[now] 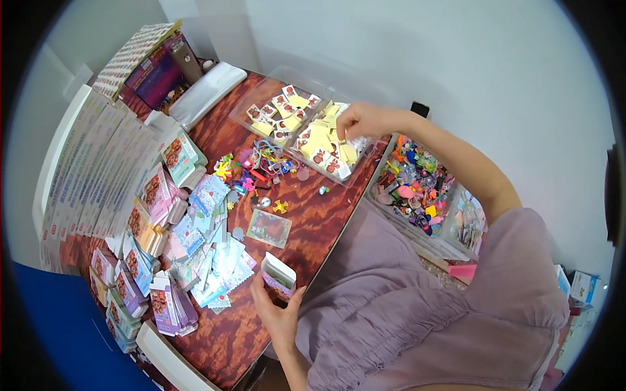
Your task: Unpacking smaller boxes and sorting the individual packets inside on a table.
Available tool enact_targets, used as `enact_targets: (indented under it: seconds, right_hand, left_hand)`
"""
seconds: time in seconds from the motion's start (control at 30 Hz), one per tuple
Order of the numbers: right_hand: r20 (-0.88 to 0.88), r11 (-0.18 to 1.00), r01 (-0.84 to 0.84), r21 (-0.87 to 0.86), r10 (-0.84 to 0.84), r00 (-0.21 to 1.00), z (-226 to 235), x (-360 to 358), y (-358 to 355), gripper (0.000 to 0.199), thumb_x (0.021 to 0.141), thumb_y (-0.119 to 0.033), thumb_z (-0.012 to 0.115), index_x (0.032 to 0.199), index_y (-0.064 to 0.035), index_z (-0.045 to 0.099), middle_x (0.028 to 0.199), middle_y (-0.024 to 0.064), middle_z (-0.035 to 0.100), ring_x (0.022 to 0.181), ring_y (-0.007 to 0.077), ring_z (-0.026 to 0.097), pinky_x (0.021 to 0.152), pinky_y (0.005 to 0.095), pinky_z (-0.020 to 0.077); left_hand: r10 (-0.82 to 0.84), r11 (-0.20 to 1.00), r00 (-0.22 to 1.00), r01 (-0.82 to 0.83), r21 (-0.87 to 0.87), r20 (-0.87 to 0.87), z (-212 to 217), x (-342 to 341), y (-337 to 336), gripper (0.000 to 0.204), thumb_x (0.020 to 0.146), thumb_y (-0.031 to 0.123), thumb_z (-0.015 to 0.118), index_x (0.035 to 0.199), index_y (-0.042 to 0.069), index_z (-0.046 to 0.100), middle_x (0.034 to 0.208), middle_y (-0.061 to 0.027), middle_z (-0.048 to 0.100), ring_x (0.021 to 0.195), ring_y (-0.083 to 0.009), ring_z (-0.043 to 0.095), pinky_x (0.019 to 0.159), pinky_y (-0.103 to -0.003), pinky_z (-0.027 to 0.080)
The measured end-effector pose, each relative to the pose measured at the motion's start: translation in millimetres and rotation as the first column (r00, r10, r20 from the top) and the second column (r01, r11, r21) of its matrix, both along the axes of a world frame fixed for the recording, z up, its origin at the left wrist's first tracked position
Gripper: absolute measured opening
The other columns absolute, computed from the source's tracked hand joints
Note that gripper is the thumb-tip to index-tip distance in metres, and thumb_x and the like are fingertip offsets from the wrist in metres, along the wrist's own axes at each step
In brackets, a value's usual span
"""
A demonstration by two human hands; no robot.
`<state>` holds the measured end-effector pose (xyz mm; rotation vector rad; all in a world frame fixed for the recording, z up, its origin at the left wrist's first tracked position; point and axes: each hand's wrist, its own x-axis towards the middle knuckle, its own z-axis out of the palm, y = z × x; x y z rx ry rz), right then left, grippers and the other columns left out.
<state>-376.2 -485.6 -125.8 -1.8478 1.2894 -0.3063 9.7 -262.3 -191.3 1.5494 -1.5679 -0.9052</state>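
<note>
One of the hands [278, 319] holds a printed carton [279, 280] (lettering unreadable).

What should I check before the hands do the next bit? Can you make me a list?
1. Small carton held: ok, the left hand grips it.
2. Carton's top open: ok.
3. Carton's contents all there: cannot tell, only a bit of the inside shows.
4. Right hand at the yellow slips: ok.
5. Slip pinched in its fingers: cannot tell, too small.
6. Plastic trinkets put away: not ok, some lie on the tabletop.
</note>
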Motion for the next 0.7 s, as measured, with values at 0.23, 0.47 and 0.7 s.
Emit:
enact_targets:
  seconds: [0.23,0.47,0.7]
  right_hand:
    - [-0.008,0.933,0.311,-0.182,-0.318,0.948,-11,21,-8,0.015,0.08,-0.014,0.074,0.094,-0.0082,0.071,0.075,-0.0002,0.065,0.065,0.0096,0.055,0.058,0.0307,0.0446]
    - [-0.171,0.956,0.21,-0.202,-0.246,0.954,-30,27,-38,0.012,0.076,-0.015,0.075,0.081,-0.0063,0.069,0.067,0.0014,0.062,0.063,0.0102,0.054,0.056,0.0309,0.0425]
    - [-0.007,0.911,0.316,-0.265,-0.329,0.944,-14,13,-27,0.012,0.079,-0.015,0.072,0.077,-0.0033,0.067,0.064,0.0008,0.061,0.063,0.0082,0.053,0.056,0.0304,0.0421]
  left_hand:
    - [0.005,1.0,1.0,-0.005,-0.005,0.001,4,-4,-2,0.08,0.064,0.007,0.089,0.132,0.001,0.048,0.12,-0.0147,0.053,0.112,-0.0319,0.054,0.094,-0.04,0.045]
    - [-0.006,1.0,1.0,0.006,-0.007,0.0,3,-3,-1,0.08,0.064,0.008,0.089,0.132,0.001,0.049,0.12,-0.0147,0.053,0.111,-0.0319,0.054,0.094,-0.04,0.045]
    - [0.131,0.99,0.989,-0.127,0.059,-0.074,11,-10,-3,0.078,0.066,0.009,0.09,0.132,0.0,0.049,0.114,-0.0114,0.053,0.103,-0.0257,0.055,0.087,-0.036,0.047]
